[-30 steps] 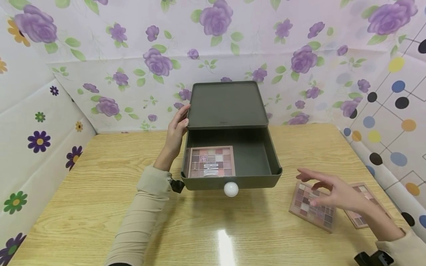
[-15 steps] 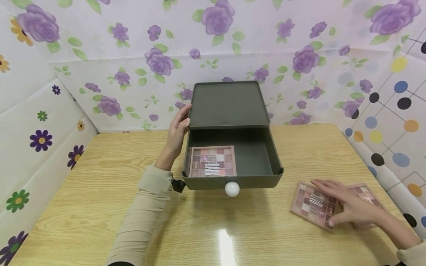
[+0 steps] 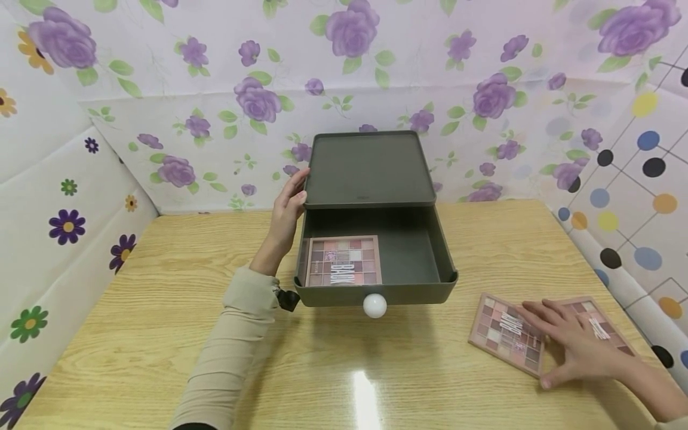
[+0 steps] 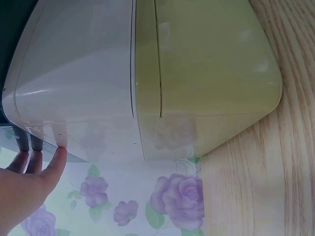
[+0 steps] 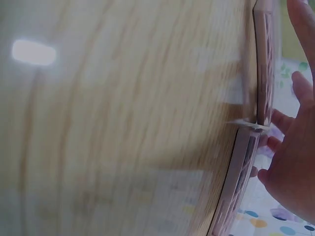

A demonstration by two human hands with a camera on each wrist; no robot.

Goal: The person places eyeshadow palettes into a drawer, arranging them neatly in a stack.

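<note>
A dark grey organizer box stands at the back of the table with its drawer pulled out. An eyeshadow palette lies in the drawer's left part. My left hand rests its fingertips against the box's left side; in the left wrist view they touch the white upper tier. Over the gap between two more palettes, my right hand hovers with fingers spread, covering parts of both. The nearer palette lies tilted on the table; the farther palette lies to its right.
A white round knob sticks out from the drawer front. Below the white tier is a yellow tier. Flowered cloth hangs behind the wooden table, and dotted cloth borders its right side.
My right hand has moved right, from above the nearer palette to between the two palettes, spreading its fingers. My left hand, the box and the palettes stay where they were.
</note>
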